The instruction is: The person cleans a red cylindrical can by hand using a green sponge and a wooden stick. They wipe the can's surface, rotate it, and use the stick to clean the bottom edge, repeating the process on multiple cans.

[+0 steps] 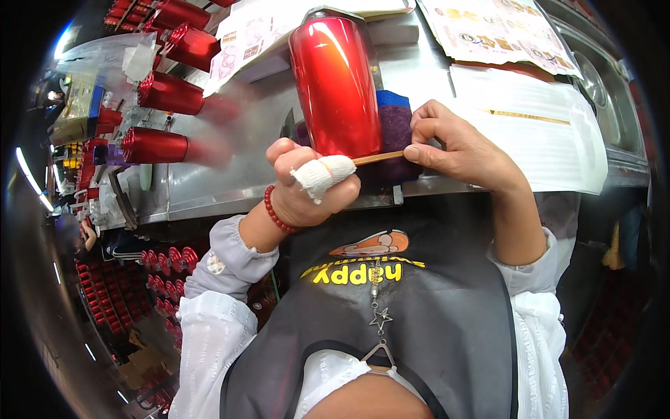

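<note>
A glossy red metallic vessel (335, 84), tapered like a vase, lies on the bench with its near end toward me. Across that near end runs a thin gold-coloured strip (380, 159). My left hand (300, 174) is closed on the strip's left end; a white cloth cover wraps one finger and a red bead bracelet circles the wrist. My right hand (467, 150) pinches the other end between thumb and fingertips. Beneath and beside the vessel is a purple cloth-covered pad (396, 129) with a blue patch.
White paper with a loose gold strip (527, 116) lies at the right of the metal bench (272, 112), below printed decal sheets (499, 31). More red vessels (155, 145) lie at the left. Racks of red parts (115, 300) stand at lower left.
</note>
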The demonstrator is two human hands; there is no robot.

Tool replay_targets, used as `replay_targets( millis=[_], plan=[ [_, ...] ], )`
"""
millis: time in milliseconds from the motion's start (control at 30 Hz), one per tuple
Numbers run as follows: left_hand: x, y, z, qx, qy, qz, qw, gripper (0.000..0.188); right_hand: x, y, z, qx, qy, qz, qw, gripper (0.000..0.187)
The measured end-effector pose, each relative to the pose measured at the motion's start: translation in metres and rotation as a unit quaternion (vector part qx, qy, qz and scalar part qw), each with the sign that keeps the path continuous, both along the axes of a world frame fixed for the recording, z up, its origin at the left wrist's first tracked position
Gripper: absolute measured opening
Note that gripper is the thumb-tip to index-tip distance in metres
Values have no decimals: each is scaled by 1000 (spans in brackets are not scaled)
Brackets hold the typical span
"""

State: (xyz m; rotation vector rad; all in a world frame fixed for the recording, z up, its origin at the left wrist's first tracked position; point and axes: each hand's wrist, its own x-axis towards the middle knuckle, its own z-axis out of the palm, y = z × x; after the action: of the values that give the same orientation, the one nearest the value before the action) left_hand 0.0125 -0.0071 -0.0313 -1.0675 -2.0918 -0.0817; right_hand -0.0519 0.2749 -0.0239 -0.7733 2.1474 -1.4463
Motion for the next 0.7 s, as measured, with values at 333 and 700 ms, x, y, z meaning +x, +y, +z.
replay_targets(
  millis=[333, 700],
  plan=[
    [-17, 7, 8, -28, -19, -73, 997, 35, 2, 0, -1, 6, 4, -4, 1000, 27],
    [-12, 11, 5, -23, -21, -32, 999, 34, 2, 2, -1, 11, 15, 6, 1000, 27]
  ],
)
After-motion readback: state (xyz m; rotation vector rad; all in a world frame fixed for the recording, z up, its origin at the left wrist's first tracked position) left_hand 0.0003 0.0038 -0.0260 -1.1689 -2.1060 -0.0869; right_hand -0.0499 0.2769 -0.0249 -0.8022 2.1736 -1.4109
